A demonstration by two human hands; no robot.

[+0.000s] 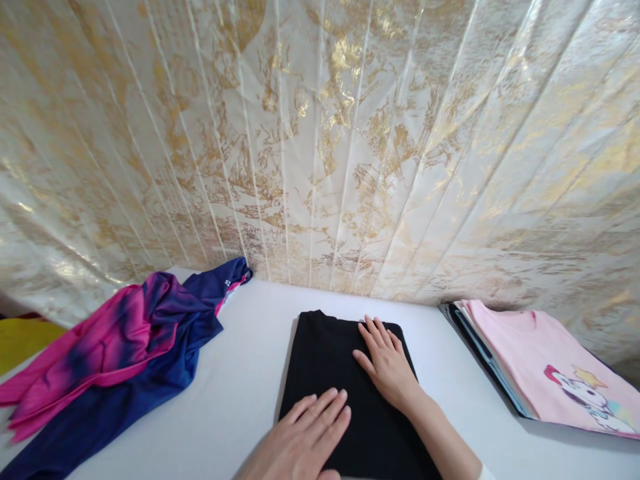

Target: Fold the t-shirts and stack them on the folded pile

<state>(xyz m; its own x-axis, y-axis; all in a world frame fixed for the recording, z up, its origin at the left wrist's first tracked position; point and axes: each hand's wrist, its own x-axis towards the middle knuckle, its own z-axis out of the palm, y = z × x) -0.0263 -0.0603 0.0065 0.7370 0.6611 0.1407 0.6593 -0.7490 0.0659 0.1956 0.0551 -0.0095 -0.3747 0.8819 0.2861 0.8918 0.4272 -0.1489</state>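
A black folded garment [345, 373] lies flat on the white table in front of me, its near end cut off by the bottom of the view. My left hand [305, 433] rests palm down on its near left part, fingers stretched out. Farther up, my right hand [387, 363] lies flat near the garment's upper right edge, with the fingers slightly spread. Neither hand grips the cloth.
To the left lies a crumpled pink and navy garment [145, 333], with yellow cloth [25, 340] beyond it. A stack of folded clothes, topped by a pink shirt [520, 347], stands at the right. A gold-patterned curtain [320, 147] hangs behind the white table [240, 373].
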